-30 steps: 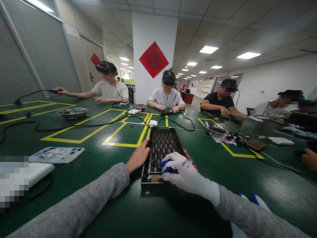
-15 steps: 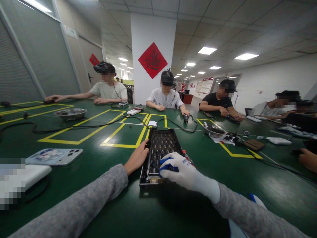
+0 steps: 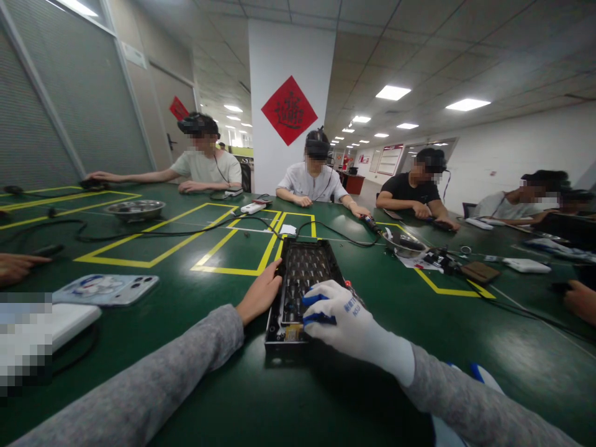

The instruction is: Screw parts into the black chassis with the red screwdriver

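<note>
A black keyboard case (image 3: 307,267) lies lengthwise on the green table (image 3: 186,292) in front of me, its inside full of small posts. My bare left hand (image 3: 259,297) grips its left edge, fingers curled against the rim. My right hand (image 3: 336,320), in a white glove with blue fingertips, rests on the near right part of the case, fingers bent down into it. What the gloved fingers pinch, if anything, is hidden. A red-handled tool (image 3: 356,297) peeks out beside the glove.
A phone in a printed case (image 3: 106,289) and a white box (image 3: 65,323) lie at my left. Metal bowls (image 3: 135,210) (image 3: 404,245), black cables (image 3: 153,236) and yellow tape boxes cross the table. Several people sit opposite; another person's hand (image 3: 16,267) shows at the left, another (image 3: 580,299) at the right.
My hands have barely shifted on the case. A person's hand has come into view at the far left. The person opposite has moved a black tool to the right toward the metal bowl.
</note>
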